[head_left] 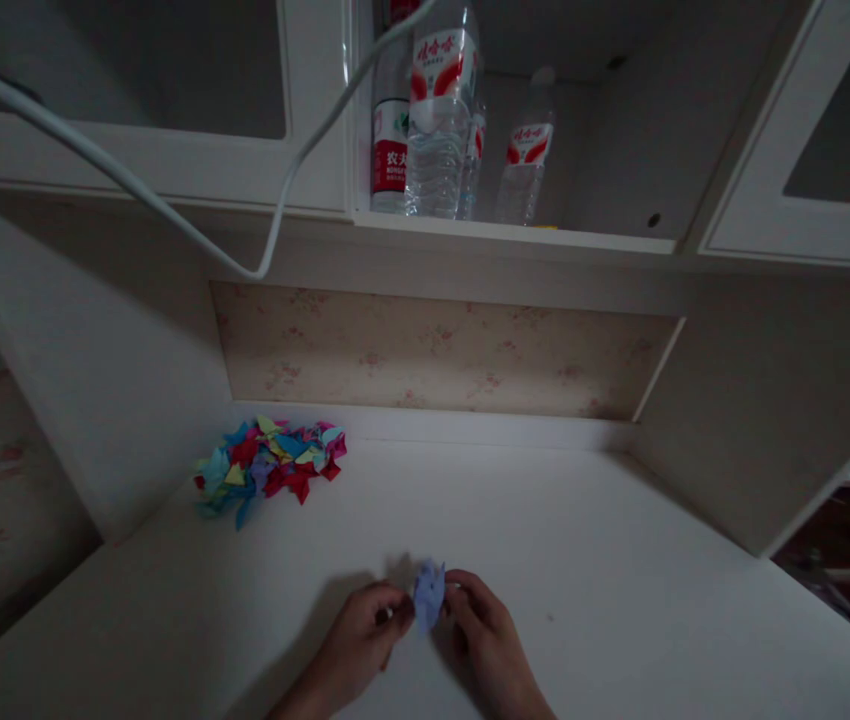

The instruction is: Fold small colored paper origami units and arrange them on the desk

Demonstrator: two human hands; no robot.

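A small piece of folded light-blue paper (429,596) is held between my two hands, just above the white tabletop (590,560). On its left edge, the thumb and fingers of my left hand (365,630) pinch it. My right hand (486,632) grips the opposite edge between thumb and forefinger. The paper has pointed tips at the top, but its exact folded shape is too small to make out. At the back left of the table lies a heap of colourful folded paper pieces (275,460) in red, blue, yellow and pink.
Several plastic water bottles (436,140) stand on the open shelf (515,232) overhead. A pale cable (170,215) hangs across the upper left. White side panels (755,400) bound the table, with flowered wallpaper (440,350) behind it.
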